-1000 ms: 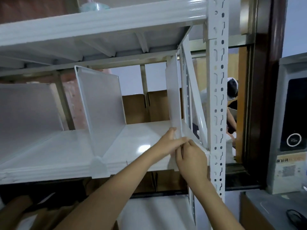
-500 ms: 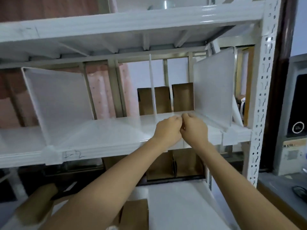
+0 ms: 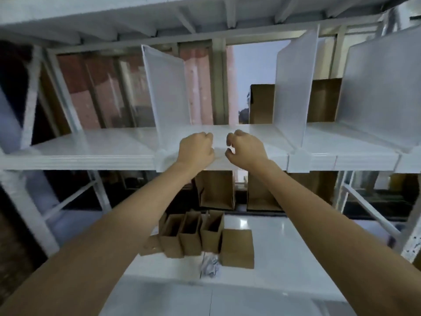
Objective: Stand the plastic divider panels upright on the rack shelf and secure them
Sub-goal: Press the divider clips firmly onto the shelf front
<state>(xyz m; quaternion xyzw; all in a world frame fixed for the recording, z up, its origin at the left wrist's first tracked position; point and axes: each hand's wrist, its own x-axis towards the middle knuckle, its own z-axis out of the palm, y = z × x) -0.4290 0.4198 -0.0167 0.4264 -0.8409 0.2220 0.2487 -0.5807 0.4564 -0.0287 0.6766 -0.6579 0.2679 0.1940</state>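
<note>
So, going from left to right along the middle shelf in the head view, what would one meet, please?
Left divider panel → left hand → right hand → middle divider panel → right divider panel.

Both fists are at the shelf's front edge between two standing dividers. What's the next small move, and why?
Probably bring the left hand and right hand together on whatever they pinch at the shelf lip; it is too blurred to tell. Three divider panels already stand upright, two with front clips, and the bay between the hands has no panel.
</note>
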